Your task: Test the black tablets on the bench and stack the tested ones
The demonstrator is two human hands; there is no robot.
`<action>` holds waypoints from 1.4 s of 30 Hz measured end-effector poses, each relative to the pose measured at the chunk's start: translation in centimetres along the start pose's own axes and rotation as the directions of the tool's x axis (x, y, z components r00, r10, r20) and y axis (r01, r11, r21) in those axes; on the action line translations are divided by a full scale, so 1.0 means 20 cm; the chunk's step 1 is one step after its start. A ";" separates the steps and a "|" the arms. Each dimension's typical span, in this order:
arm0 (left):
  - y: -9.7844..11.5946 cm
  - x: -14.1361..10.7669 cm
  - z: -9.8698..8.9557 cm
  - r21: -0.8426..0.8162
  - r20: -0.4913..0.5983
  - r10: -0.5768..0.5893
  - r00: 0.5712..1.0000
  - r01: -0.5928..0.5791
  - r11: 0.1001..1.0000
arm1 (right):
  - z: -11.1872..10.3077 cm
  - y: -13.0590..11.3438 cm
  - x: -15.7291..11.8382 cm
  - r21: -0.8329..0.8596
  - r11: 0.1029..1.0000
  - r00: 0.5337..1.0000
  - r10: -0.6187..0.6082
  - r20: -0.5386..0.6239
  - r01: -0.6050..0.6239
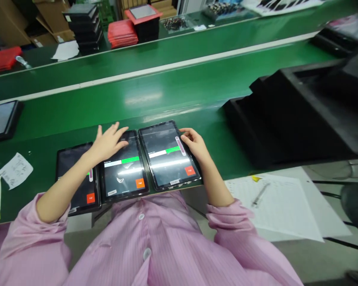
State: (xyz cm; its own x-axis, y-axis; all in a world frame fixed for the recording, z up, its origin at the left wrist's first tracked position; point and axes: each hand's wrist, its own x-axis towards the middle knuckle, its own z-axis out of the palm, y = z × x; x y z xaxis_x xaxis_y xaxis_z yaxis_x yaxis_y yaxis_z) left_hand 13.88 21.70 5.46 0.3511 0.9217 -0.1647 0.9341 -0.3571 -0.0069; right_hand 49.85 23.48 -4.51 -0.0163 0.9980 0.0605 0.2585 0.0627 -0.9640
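Three tablets lie side by side at the bench's near edge. Their lit screens show a green and white bar and an orange-red square. My left hand (107, 143) is spread over the upper part of the middle tablet (123, 174), its wrist crossing the left tablet (77, 190). Whether its fingertips touch the glass I cannot tell. At the upper right edge of the right tablet (164, 161), my right hand (195, 145) has its fingers curled against the side. A purplish slider shows on that screen near the fingers, and another shows on the left tablet.
Black trays (280, 115) stand at the right. Another tablet (1, 119) lies far left, near a handwritten note (16, 171). Paper sheets with a pen (260, 195) lie at the lower right. Red pouches (122, 33) and stacked black cases (83, 28) sit on the far ledge.
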 end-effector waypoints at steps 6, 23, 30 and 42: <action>0.04 0.14 0.04 -0.116 0.111 0.264 0.958 -0.251 0.961 | -0.01 0.00 -0.01 0.004 1.000 1.000 -0.004 0.014 0.004; 0.03 0.18 -0.01 -0.199 0.219 0.319 0.922 -0.278 0.940 | -0.01 0.01 -0.02 -0.062 0.998 1.000 -0.023 -0.011 0.022; 0.08 0.15 0.02 -0.111 0.178 0.261 0.949 -0.244 0.963 | -0.01 0.01 -0.02 -0.094 0.995 0.999 -0.035 -0.006 0.034; -0.29 -1.22 0.28 -0.460 -0.146 -0.752 0.643 0.629 0.627 | -0.01 0.02 -0.03 -0.108 0.994 1.000 -0.018 -0.021 0.015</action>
State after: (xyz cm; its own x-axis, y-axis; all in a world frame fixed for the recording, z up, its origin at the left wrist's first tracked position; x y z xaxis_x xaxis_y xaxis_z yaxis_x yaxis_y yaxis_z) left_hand -0.51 0.52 4.02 -0.4670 0.8832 0.0430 0.8364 0.4254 0.3457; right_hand 50.20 22.84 -4.86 -0.0009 0.9966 0.0830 0.3608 0.0777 -0.9294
